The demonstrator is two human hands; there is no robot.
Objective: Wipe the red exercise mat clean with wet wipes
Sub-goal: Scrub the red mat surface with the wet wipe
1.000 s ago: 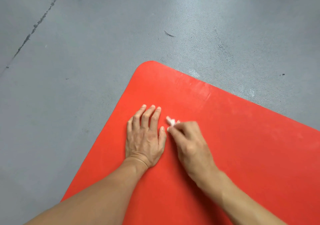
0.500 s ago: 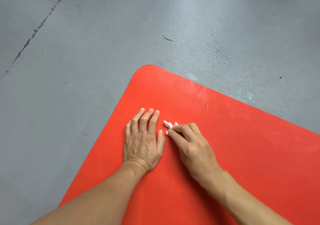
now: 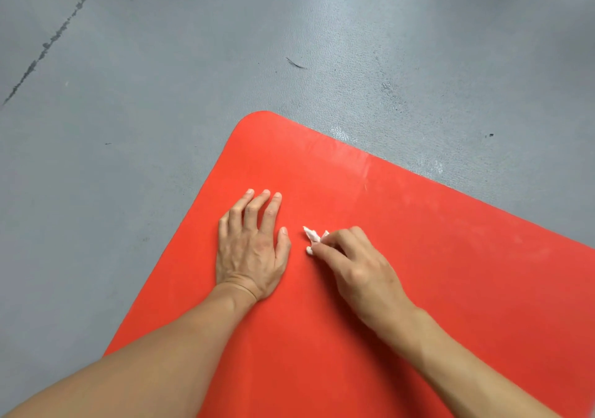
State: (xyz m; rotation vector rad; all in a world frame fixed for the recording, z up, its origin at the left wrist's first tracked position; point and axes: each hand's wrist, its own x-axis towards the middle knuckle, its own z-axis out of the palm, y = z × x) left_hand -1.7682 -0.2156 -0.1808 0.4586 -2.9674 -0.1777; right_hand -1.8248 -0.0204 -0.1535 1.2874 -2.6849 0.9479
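Red mat lies under both my forearms. My left hand rests flat on it, fingers straight and slightly spread. Just beside it, my right hand curls around a crumpled white wet wipe, pressed to the mat. Beyond the rounded corner stretches grey floor.

Floor: grey floor, slightly grainy, it carries everything here.
Crack: a dark broken line runs diagonal across the top left part of the floor.
Small marks: one thin dark sliver lies beyond the mat corner; one dark speck at right.
Wet patches: shiny spots just beside the mat's far edge.
Mat: red exercise mat lies flat on the floor, with its rounded corner pointing away.
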